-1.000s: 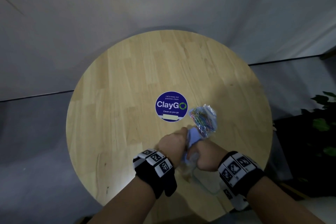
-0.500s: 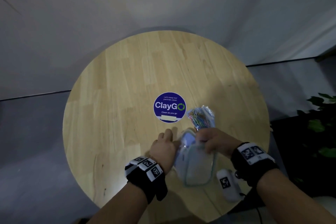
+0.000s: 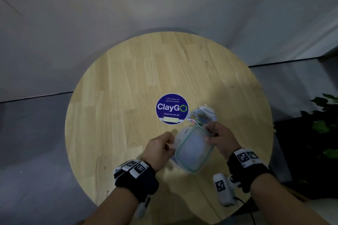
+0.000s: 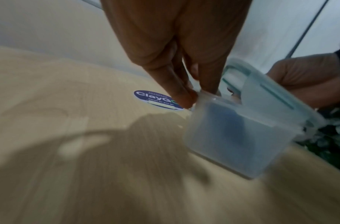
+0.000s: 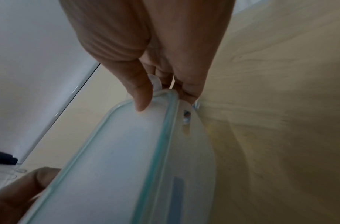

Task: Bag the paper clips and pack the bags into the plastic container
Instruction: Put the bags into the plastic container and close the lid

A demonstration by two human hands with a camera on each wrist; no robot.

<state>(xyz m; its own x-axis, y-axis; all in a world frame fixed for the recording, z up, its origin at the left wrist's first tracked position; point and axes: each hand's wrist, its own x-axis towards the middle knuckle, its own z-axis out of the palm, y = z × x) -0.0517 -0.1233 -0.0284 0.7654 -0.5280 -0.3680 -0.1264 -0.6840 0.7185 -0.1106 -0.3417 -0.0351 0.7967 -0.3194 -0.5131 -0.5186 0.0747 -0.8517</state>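
The left hand [image 3: 159, 149] pinches the left latch flap of the plastic container [image 3: 194, 148], which stands near the front of the round table [image 3: 113, 115]; it looks light, stiff and a little slippery. The right hand [image 3: 221, 138] clamps thumb and fingers on the lid's far right corner. Behind it lies the soft bag of paper clips [image 3: 200, 116], best taken by its top edge.

The plastic container [image 3: 193, 149] sits on the desk [image 3: 113, 115] between both grips; the bag of paper clips [image 3: 201, 116] lies just beyond the right grip [image 3: 220, 138], sticker [image 3: 172, 108] beside it.
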